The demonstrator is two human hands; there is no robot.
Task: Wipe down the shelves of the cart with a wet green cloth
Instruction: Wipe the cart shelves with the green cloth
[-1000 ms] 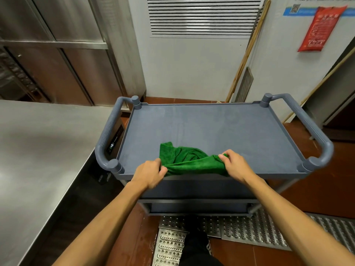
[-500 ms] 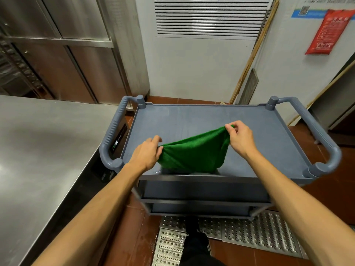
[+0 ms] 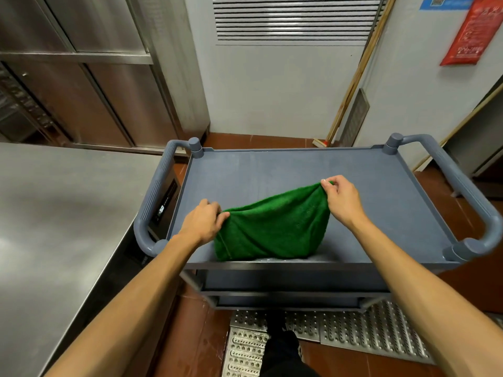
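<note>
Green cloth (image 3: pixel 272 229) held up over near side of cart top shelf (image 3: pixel 299 170), low edge touching it. Left hand (image 3: pixel 202 224) fingers pinch one corner, right hand (image 3: pixel 344 201) fingers pinch other, higher. Looks soft, floppy, wet, light; grab by corners

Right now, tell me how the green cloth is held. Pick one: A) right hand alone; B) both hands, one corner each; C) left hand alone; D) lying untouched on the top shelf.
B: the left hand and the right hand each pinch a corner of the green cloth, spread between them over the top shelf.
</note>
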